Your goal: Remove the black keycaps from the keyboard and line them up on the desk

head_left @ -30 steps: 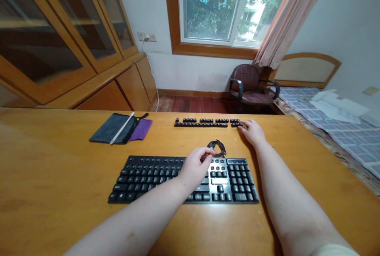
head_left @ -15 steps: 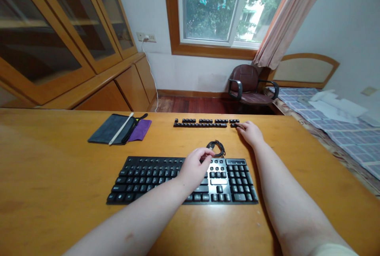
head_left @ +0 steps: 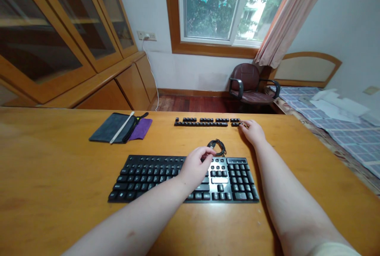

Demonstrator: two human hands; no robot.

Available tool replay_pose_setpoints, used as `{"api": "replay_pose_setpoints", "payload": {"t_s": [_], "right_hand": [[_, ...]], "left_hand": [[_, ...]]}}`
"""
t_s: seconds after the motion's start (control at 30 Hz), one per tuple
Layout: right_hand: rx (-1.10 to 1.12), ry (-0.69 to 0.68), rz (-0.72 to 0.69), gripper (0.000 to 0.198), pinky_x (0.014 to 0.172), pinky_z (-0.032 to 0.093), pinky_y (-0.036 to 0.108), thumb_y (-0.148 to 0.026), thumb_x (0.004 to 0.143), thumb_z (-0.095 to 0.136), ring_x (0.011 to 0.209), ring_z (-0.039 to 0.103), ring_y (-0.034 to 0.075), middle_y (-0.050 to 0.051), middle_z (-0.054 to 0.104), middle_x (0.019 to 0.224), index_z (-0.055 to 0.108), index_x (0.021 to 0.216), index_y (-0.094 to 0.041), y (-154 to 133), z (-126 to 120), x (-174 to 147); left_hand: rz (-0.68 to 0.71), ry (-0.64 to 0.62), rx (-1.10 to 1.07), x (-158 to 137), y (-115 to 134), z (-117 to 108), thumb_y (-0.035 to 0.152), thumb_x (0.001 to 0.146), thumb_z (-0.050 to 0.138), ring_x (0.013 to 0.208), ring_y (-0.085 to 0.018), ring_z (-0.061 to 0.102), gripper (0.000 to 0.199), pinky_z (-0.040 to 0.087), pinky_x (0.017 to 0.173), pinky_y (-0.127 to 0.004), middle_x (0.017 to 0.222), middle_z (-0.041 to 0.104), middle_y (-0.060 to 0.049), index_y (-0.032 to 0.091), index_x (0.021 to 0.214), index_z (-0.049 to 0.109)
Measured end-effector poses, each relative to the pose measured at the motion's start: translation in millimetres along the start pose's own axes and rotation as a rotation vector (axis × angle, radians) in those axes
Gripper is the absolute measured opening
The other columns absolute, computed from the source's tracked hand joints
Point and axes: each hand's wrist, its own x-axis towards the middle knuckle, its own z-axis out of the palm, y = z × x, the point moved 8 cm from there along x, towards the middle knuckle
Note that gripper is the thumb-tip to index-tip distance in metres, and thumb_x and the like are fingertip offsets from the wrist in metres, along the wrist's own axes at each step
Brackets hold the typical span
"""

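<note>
Basically, wood desk (head_left: 53,192) is nearest, w/ black kbd (head_left: 148,179) lying flat across its middle; its far rows show small bare key stems (head_left: 218,167), other rows have caps on. L hand (head_left: 194,165) is over the kbd, R of its centre, fingers curled toward the thumb; can't tell if the tips meet or hold anything. Just past the kbd's far edge, nr L hand, is a coiled blk cable (head_left: 223,146). Farther out, R hand (head_left: 253,132) reaches to the R end of two rows of loose keycaps (head_left: 202,124), set in groups nr the desk's far edge; its fingers are at the end ones, but can't tell if they're clamped on one or just touching. Off to the L, abt same depth: dk grey pouch (head_left: 107,127) w/ white stick (head_left: 122,127) laid across it, purple cloth (head_left: 141,129) at its R edge. Beyond the desk: maroon chair (head_left: 246,79), checked bed (head_left: 308,99) on the R, glass-door cabinet (head_left: 32,44) on the L, then window (head_left: 210,14) & pink curtain (head_left: 292,18) at the back.
</note>
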Motion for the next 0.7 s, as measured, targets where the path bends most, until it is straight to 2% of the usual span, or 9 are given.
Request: {"api": "replay_pose_setpoints", "payload": {"t_s": [0.13,0.23,0.7], "right_hand": [[-0.017,0.047,0.050,0.031,0.075,0.043,0.027,-0.032,0.082,0.051,0.092,0.058,0.020,0.008,0.063,0.104,0.069,0.104,-0.020,7.9,-3.9,1.1],[-0.008,0.017,0.033,0.029,0.077,0.043,0.026,-0.029,0.082,0.051,0.093,0.058,0.020,0.006,0.064,0.107,0.070,0.101,-0.021,9.8,0.2,2.4],[-0.017,-0.049,0.034,0.030,0.073,0.041,0.026,-0.032,0.084,0.049,0.089,0.058,0.020,0.007,0.065,0.097,0.070,0.103,-0.023,8.2,5.0,2.4]], "left_hand": [[0.000,-0.005,0.001,0.0,0.3,0.3,0.017,0.082,0.050,0.088,-0.017,0.061,0.016,0.048,0.081,-0.029,0.092,0.067,-0.002,0.020,0.089,0.065],[-0.007,-0.005,-0.002,0.4,0.1,0.1,0.016,0.082,0.051,0.088,-0.017,0.061,0.016,0.048,0.081,-0.029,0.091,0.067,-0.002,0.019,0.088,0.065],[0.005,0.007,0.010,-0.1,1.4,-0.6,0.015,0.081,0.051,0.086,-0.016,0.061,0.016,0.048,0.080,-0.029,0.090,0.067,-0.002,0.020,0.086,0.065]]}}
